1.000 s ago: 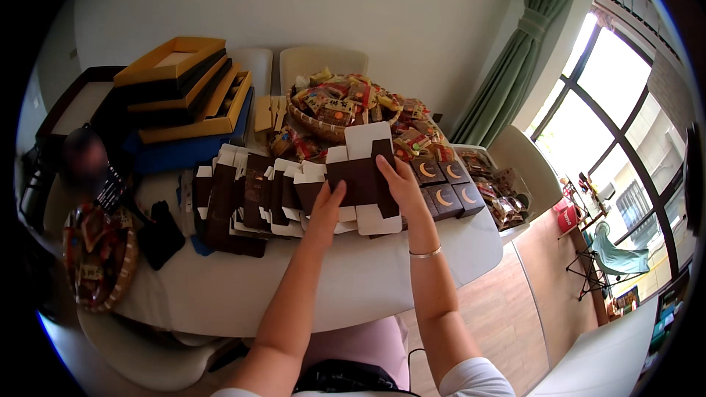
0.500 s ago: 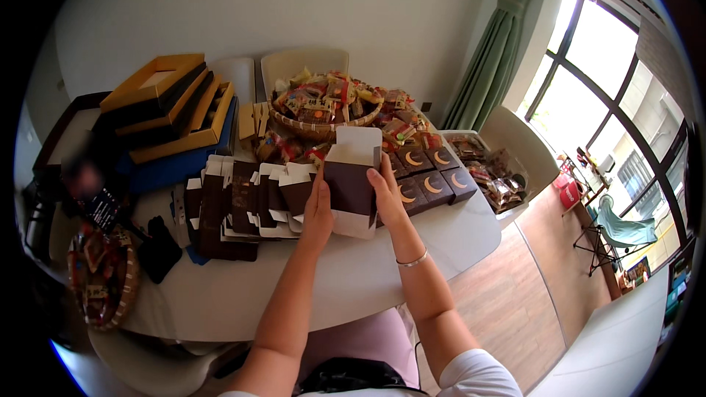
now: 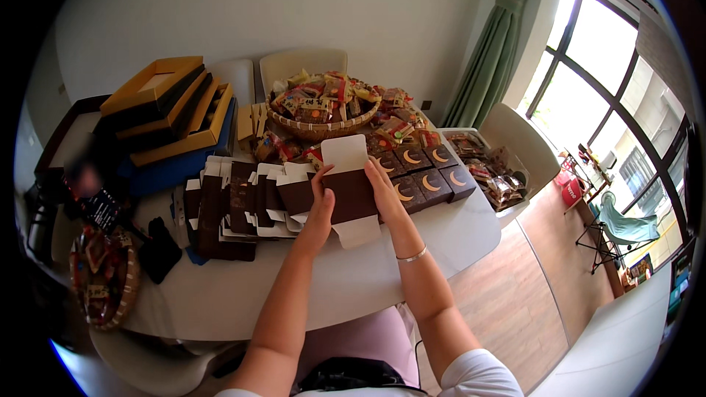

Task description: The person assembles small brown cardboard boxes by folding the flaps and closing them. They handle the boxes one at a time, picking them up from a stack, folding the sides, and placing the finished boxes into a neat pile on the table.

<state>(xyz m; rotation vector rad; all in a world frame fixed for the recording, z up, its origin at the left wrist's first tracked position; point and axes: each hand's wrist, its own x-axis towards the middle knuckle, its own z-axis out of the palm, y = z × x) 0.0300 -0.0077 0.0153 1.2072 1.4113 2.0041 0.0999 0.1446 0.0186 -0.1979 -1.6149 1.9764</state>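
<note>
Carton (image 3: pixel 351 197), held in front of the wicker basket (image 3: pixel 318 131), is gripped between your left hand (image 3: pixel 321 212) and right hand (image 3: pixel 382 190), one at each side. In front and to the left of the basket, a row of overlapping cartons (image 3: pixel 243 198) crowds your left hand; in front and to the right, crescent boxes (image 3: pixel 429 181) stand just beside your right hand. Wrapped packets (image 3: pixel 397 129) spill around the basket. Rectangular trays (image 3: pixel 165 123) are stacked to its left, a white bin (image 3: pixel 513 211) sits to its right, and a smaller basket (image 3: pixel 132 287) lies farther forward and left. The carton is box-shaped card, brown outside with pale flaps; the basket is round and woven, the packets glossy film. You can count one held carton, two baskets, one bin and six visible crescents; the packets and overlapping cartons are too crowded to count.
</note>
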